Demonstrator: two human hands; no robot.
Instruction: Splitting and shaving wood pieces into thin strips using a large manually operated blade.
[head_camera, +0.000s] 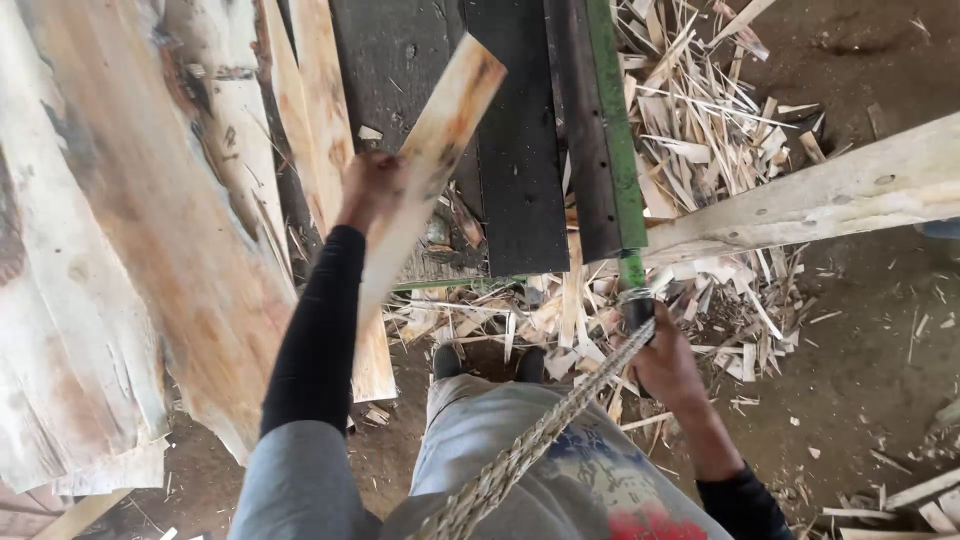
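Left hand (368, 188) closed around pale flat wooden strip (430, 160), strip slanting up toward 1 o'clock, over dark grey metal surface (520, 150). Right hand (665, 365) at 4 o'clock, gripping black-tipped green metal lever (622, 180) at lower end. Braided rope (540, 430) runs from right hand down toward 6 o'clock. Stack of broad pale veneer sheets (120, 250) at 9 o'clock. Heap of thin wood offcuts (700, 130) at 1 o'clock on dirt floor (870, 340). Long pale plank (830, 190) at 3 o'clock.

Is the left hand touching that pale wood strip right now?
Touching. The head view shows the left hand closed around the pale wood strip, which rises tilted above the dark cutter bed.
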